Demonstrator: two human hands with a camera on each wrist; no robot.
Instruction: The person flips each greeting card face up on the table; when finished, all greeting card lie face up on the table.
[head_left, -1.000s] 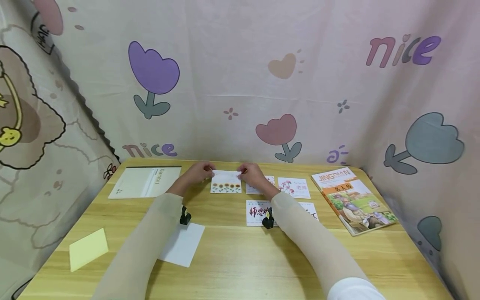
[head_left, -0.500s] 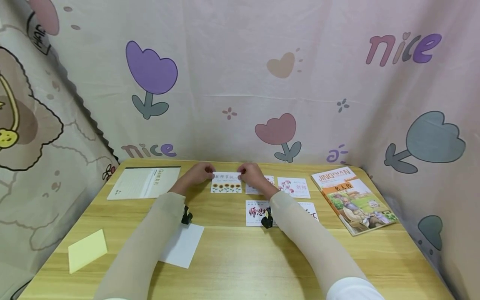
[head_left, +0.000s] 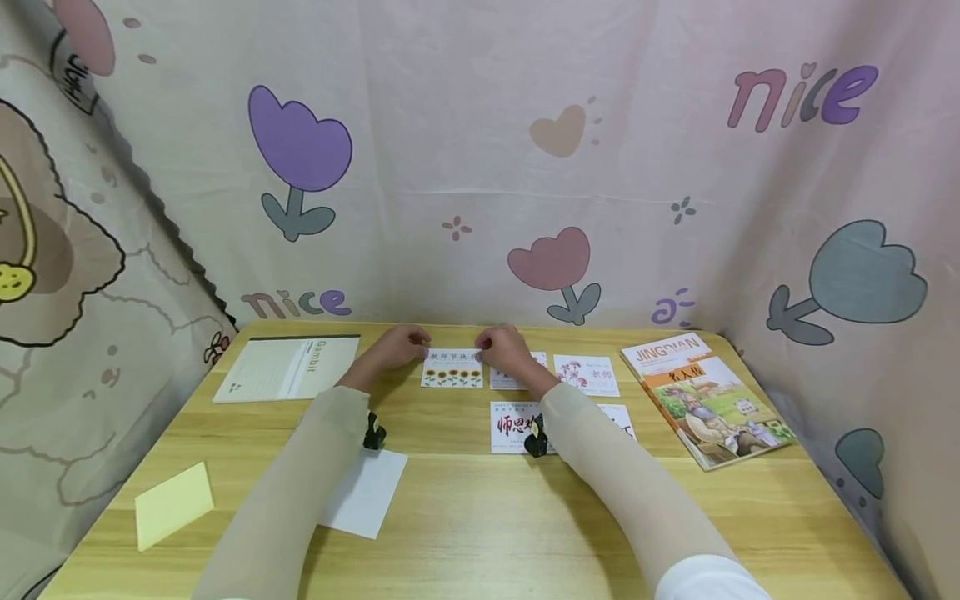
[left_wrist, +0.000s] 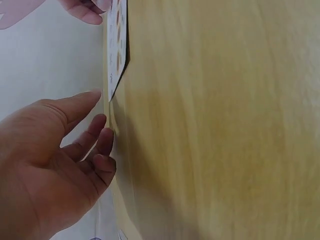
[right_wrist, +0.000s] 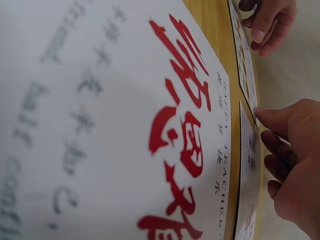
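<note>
Nearest the person, a yellow sheet [head_left: 174, 503] lay at the left front of the wooden table [head_left: 480, 533]; a white sheet [head_left: 365, 492] lay partly under the left sleeve [head_left: 300, 475]; beyond it, a card with red calligraphy [head_left: 513, 426] lay under the right forearm, filling most of the right wrist view [right_wrist: 125, 125]. Farther back, the sunflower card [head_left: 452, 367] lay flat on the table between both hands; the left hand [head_left: 401, 346] sat at its upper left corner, fingers loosely curled, the thumb and fingertips apart and not gripping the card in the left wrist view [left_wrist: 55, 160]; the right hand [head_left: 502, 348] rested at its upper right corner, fingers bent; whether it pinched the edge could not be told. A flower card [head_left: 587, 374] lay just right of that hand; a Gambit notebook [head_left: 288, 367] lay far left; picture books [head_left: 705, 398] sat at the right; a printed curtain [head_left: 480, 167] hung behind.
</note>
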